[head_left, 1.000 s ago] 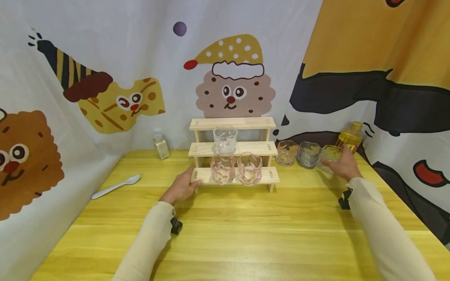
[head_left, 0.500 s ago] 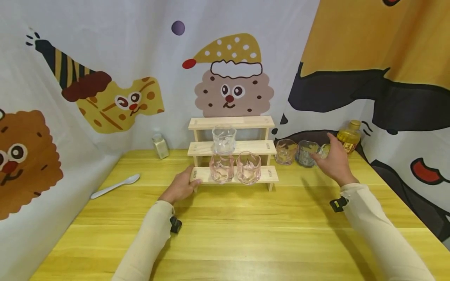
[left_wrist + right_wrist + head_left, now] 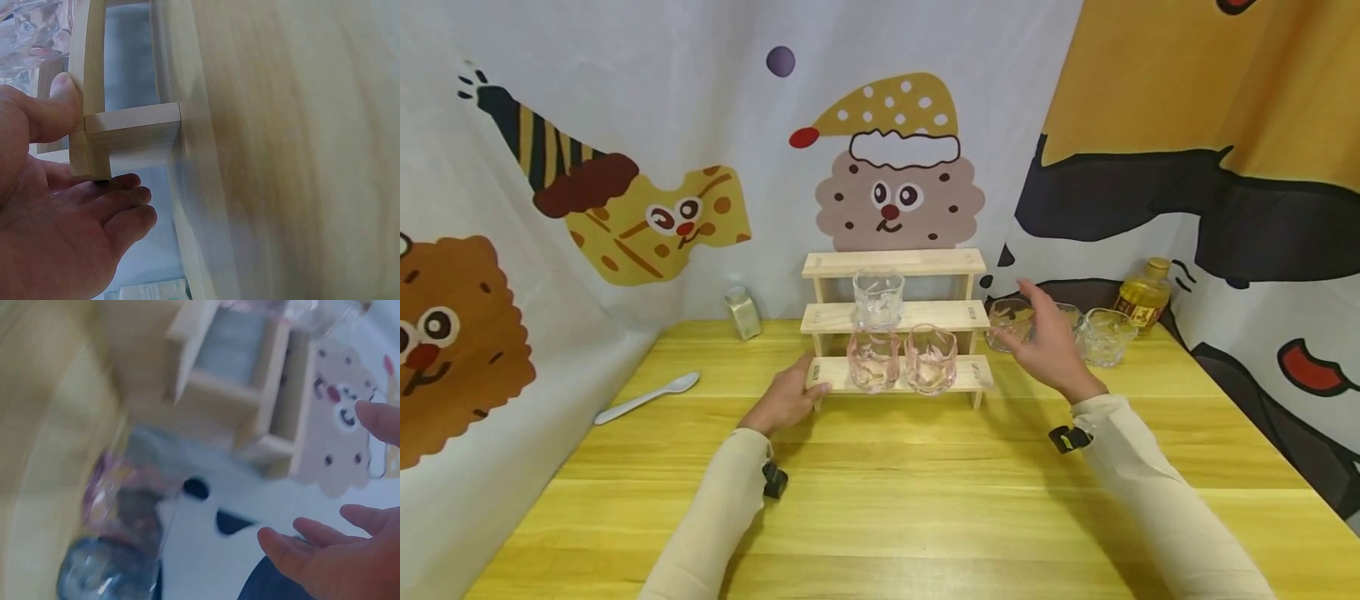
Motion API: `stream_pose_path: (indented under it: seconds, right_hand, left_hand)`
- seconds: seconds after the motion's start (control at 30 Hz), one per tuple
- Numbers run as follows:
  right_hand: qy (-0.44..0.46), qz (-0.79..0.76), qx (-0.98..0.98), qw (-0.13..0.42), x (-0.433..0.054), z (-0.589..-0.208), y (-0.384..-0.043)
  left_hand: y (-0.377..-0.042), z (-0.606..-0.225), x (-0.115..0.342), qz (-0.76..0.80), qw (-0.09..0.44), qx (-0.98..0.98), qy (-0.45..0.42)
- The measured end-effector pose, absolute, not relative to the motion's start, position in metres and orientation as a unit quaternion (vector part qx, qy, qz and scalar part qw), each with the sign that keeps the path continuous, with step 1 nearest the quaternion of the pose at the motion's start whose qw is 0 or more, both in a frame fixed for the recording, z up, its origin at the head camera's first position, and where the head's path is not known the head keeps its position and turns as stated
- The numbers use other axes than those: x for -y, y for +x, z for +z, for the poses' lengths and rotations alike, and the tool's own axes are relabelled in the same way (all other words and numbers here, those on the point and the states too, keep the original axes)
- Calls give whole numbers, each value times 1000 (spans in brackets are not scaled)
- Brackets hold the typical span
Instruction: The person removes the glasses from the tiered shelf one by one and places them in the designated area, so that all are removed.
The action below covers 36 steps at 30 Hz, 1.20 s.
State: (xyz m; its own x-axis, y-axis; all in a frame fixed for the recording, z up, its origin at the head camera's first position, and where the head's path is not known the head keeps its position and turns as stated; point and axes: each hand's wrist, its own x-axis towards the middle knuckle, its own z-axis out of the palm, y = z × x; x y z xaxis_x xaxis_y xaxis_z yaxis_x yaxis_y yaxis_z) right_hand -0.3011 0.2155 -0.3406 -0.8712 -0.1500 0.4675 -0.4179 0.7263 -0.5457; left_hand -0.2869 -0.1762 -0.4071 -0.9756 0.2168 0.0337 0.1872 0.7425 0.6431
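My left hand (image 3: 784,398) grips the left end of the lowest step on a three-tier wooden display rack (image 3: 973,373). In the left wrist view its thumb (image 3: 62,103) lies on the board, the fingers curling around the end. A clear glass (image 3: 878,298) stands on the middle step; two pink-tinted glasses (image 3: 874,361) share the lowest. My right hand (image 3: 1048,346) is in the air right of the rack, fingers spread, holding nothing. It partly covers a pink glass (image 3: 1003,321) and a grey-blue glass (image 3: 106,569) on the table. Beside them sits another clear glass (image 3: 1103,340).
Behind the clear glass, a yellow bottle (image 3: 1144,296) stands at the back right. A small shaker jar (image 3: 743,315) is at the back left, with a white spoon (image 3: 649,398) lying nearer. A cartoon-printed curtain (image 3: 700,100) hangs close behind the rack.
My right hand has let go of the clear glass at the far right and moved left, over the grey-blue and pink glasses. My left hand has stayed on the rack.
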Motion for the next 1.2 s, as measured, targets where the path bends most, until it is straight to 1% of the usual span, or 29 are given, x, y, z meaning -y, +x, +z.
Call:
stream_pose_path:
  seconds: [0.23, 0.4, 0.8, 0.9, 1.03, 1.2]
  right_hand:
    - [188, 417, 879, 135, -177, -328, -298]
    - [201, 439, 869, 107, -152, -320, -301]
    - [154, 473, 866, 45, -87, -311, -316]
    - [129, 477, 868, 39, -73, -311, -322]
    - [103, 484, 868, 47, -59, -311, -330]
    - [90, 485, 868, 56, -45, -312, -335]
  left_hand:
    - [-287, -406, 176, 343, 28, -933, 106]
    - [-287, -405, 176, 339, 26, -934, 109]
    - [-287, -406, 176, 348, 29, -931, 107]
    - [-287, -406, 176, 350, 31, -930, 107]
    - [-288, -407, 175, 348, 32, -931, 105]
    - [-288, -405, 175, 345, 32, -933, 101]
